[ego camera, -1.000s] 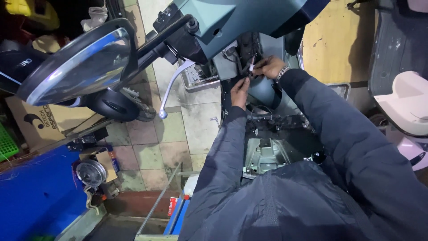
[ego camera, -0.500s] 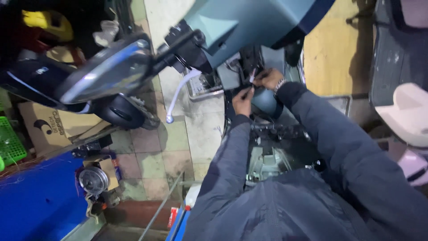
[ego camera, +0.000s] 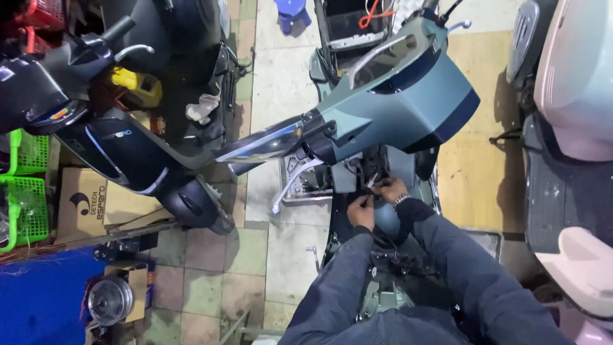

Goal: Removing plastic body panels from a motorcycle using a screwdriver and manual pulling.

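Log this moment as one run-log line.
left hand: pinching wiring, grip unclear | right hand: on same wiring | site: opened front of blue-grey scooter below handlebar | nearby: brake lever, tiled floor

Packaging-wise there's not much. A brown cardboard box (ego camera: 89,206) sits on the floor at the left, flat and rectangular, dark printing on top, wedged between the green basket (ego camera: 29,207) and the dark scooter (ego camera: 147,166). A smaller brown box (ego camera: 135,291) lies lower down by the blue sheet (ego camera: 38,300), with a round metal part (ego camera: 110,300) on it. The dark scooter's dash (ego camera: 54,115) has a curved screen with coloured marks, too small to make out.
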